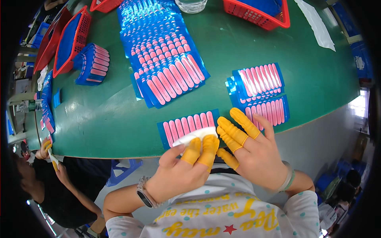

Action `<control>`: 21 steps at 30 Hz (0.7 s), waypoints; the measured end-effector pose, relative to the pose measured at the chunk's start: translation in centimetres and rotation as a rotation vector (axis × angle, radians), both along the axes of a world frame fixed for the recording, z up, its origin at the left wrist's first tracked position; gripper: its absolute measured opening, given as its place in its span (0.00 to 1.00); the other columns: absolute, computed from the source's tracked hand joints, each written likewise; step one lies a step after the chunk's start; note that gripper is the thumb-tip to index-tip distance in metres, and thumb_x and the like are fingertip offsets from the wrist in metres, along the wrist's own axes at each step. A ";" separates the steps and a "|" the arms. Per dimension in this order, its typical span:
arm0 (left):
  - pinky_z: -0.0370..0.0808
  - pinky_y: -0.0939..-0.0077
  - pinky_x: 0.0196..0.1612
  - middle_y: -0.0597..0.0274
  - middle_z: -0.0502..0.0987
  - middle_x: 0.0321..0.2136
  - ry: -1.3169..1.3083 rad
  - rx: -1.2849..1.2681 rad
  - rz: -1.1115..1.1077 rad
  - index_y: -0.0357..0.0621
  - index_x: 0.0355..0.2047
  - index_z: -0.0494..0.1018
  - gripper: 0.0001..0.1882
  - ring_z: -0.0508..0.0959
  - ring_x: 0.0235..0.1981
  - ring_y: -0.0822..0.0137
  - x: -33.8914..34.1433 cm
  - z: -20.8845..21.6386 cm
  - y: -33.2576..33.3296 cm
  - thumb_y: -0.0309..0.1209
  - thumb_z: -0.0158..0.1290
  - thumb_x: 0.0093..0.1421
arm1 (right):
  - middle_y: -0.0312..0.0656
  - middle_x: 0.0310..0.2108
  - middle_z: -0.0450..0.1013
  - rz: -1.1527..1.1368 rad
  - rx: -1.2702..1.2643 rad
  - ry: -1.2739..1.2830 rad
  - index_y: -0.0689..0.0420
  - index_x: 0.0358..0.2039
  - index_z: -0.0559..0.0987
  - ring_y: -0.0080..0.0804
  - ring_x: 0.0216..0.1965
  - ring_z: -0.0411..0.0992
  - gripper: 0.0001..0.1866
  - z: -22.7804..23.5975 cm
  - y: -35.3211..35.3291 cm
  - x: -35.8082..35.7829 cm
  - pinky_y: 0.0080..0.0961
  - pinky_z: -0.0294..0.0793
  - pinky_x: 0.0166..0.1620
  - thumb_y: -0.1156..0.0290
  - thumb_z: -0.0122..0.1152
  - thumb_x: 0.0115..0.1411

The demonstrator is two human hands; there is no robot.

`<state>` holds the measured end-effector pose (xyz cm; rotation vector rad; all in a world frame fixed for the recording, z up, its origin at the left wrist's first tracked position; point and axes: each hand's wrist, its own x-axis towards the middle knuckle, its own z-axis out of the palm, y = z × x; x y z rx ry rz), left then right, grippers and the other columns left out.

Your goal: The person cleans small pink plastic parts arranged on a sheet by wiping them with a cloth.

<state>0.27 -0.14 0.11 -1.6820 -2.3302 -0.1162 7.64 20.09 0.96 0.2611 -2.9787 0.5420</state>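
A blue sheet with a row of long pink rounded strips (186, 123) lies at the table's near edge. My left hand (184, 168), in yellow finger cots, presses a folded white cloth (194, 135) onto the lower part of these strips. At the sheet's right corner is my right hand (254, 150), also with yellow cots, its fingers stretched out and nothing visible in them. Its fingertips lie between that sheet and a small stack of similar sheets (274, 113) on the right. The sheet's lower right corner is hidden behind my hands.
A long fanned pile of blue-and-pink sheets (170, 81) spreads across the middle of the green table (119, 123). Red baskets (81, 39) stand left and far right, and a smaller sheet stack (97, 65) sits at left. A co-worker's hand (61, 174) holds a white cloth at lower left.
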 end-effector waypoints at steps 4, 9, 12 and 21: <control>0.54 0.55 0.57 0.71 0.78 0.49 -0.058 0.042 0.010 0.51 0.40 0.84 0.18 0.75 0.49 0.64 0.3 0.0 -0.6 0.31 0.58 0.47 | 0.37 0.58 0.74 0.021 0.012 -0.026 0.58 0.47 0.82 0.46 0.66 0.63 0.23 0.4 1.2 0.0 0.61 0.45 0.67 0.63 0.71 0.51; 0.54 0.57 0.60 0.73 0.79 0.48 0.015 0.062 0.069 0.50 0.40 0.84 0.17 0.75 0.49 0.68 -2.0 -0.3 1.5 0.30 0.59 0.47 | 0.37 0.55 0.75 -0.010 0.030 -0.033 0.58 0.45 0.82 0.45 0.66 0.64 0.22 0.5 0.3 -0.1 0.61 0.46 0.67 0.63 0.71 0.50; 0.54 0.55 0.60 0.73 0.80 0.46 -0.009 0.053 0.054 0.49 0.39 0.84 0.17 0.76 0.48 0.68 -4.1 -0.3 3.5 0.30 0.58 0.46 | 0.38 0.54 0.75 -0.022 0.051 -0.011 0.59 0.43 0.83 0.44 0.65 0.64 0.21 0.6 0.1 0.0 0.61 0.46 0.67 0.63 0.71 0.50; 0.61 0.69 0.57 0.69 0.76 0.48 0.178 -0.091 -0.091 0.47 0.46 0.80 0.19 0.77 0.45 0.72 -0.8 0.7 0.3 0.33 0.50 0.55 | 0.41 0.53 0.76 -0.071 0.044 0.031 0.61 0.39 0.84 0.38 0.65 0.65 0.18 0.2 -0.6 0.1 0.61 0.49 0.67 0.64 0.67 0.50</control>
